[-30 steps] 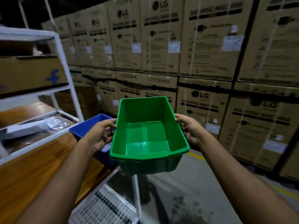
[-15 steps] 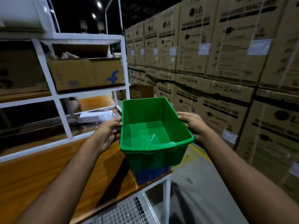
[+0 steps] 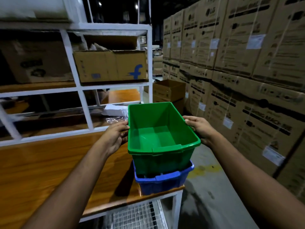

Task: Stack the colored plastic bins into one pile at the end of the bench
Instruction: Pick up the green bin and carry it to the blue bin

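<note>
An empty green bin (image 3: pixel 158 138) sits nested in a blue bin (image 3: pixel 163 182) at the right end of the wooden bench (image 3: pixel 49 171). Only the blue bin's rim and front wall show beneath the green one. My left hand (image 3: pixel 115 138) grips the green bin's left rim. My right hand (image 3: pixel 199 128) grips its right rim. Both hands hold the bin at mid-length, thumbs on the rim.
A white shelf frame (image 3: pixel 79 90) stands along the bench's back, holding cardboard boxes (image 3: pixel 110 66) and plastic wrap (image 3: pixel 113 119). A wall of tall cartons (image 3: pixel 239 71) lines the right side across a concrete aisle (image 3: pixel 214 195). A wire mesh shelf (image 3: pixel 135 215) lies under the bench.
The green bin has come down over the blue bin and now sits nested in it at the bench end. My view swung left toward the shelves. Both hands stay on the rims.
</note>
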Action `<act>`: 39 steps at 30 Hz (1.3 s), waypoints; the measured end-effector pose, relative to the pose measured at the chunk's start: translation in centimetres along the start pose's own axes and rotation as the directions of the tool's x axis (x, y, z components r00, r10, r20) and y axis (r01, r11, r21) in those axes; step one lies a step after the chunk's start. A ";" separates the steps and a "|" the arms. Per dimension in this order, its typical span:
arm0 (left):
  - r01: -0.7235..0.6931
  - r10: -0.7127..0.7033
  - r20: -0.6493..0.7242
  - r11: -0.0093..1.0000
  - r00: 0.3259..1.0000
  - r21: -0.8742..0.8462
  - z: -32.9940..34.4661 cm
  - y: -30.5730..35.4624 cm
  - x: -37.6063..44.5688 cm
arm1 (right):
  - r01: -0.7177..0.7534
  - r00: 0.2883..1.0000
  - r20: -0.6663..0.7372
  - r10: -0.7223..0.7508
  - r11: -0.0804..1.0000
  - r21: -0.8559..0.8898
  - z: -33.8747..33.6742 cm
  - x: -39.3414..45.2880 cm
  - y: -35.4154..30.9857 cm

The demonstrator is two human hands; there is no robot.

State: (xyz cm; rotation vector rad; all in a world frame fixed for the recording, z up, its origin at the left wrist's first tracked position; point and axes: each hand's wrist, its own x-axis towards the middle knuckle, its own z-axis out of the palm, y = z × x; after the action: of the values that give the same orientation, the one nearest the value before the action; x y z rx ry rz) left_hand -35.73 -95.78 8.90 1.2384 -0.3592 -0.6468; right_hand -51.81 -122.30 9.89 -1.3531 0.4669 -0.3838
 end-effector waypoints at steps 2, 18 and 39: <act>-0.002 0.002 -0.020 1.000 1.000 0.026 0.0 -0.3 0.1 | -0.010 0.999 0.041 0.011 1.000 -0.010 -0.4 0.8 0.1; 0.132 -0.063 -0.268 0.960 0.961 0.249 -1.1 -9.2 0.1 | -0.014 0.999 0.031 0.023 0.969 -0.246 -3.3 3.9 9.9; 0.129 0.398 -0.317 0.432 0.861 0.893 -5.9 -7.8 -8.4 | 0.465 0.843 0.356 -0.404 0.214 -0.859 3.5 2.1 7.6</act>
State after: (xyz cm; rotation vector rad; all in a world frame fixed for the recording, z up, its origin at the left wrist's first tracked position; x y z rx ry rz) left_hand -40.73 -87.45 0.47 2.3397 -0.3793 0.1324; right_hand -48.22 -119.09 2.69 -2.6996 0.2019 -0.5792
